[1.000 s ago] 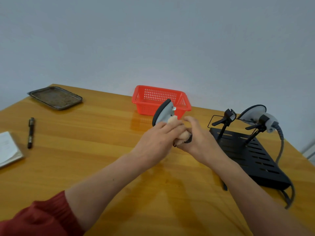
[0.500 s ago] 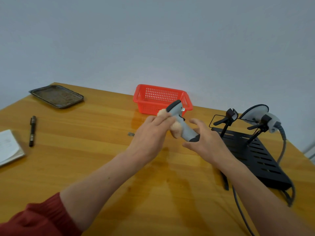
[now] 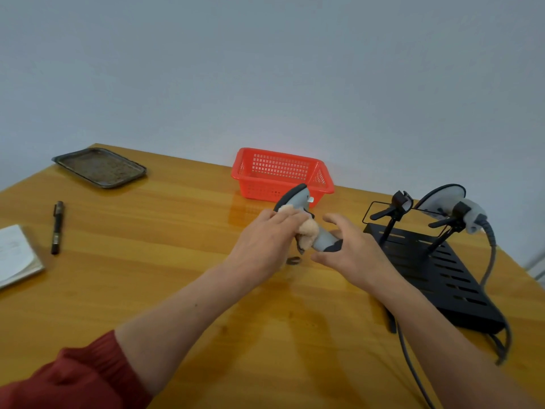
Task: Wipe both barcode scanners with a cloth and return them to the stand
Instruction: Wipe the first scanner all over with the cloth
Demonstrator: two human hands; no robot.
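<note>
I hold a grey barcode scanner [image 3: 299, 200] above the table's middle. My left hand [image 3: 265, 243] presses a peach cloth [image 3: 308, 231] against the scanner's handle. My right hand [image 3: 351, 250] grips the dark butt end of that handle, its upper fingers spread. A second grey scanner [image 3: 454, 203] sits clipped in the right holder of the black stand [image 3: 433, 273], its cable trailing down the right side. The stand's left holder [image 3: 396, 206] is empty.
A red plastic basket [image 3: 281, 175] stands just behind the held scanner. A metal tray [image 3: 100, 166] lies at the far left, a black pen [image 3: 57, 227] and a notepad [image 3: 14, 255] near the left edge. A grey cable [image 3: 413, 367] runs off the front edge.
The scanner has tilted so its head points up and left and its handle runs down to the right. My left hand slid the cloth along the handle; my right hand's fingers have spread.
</note>
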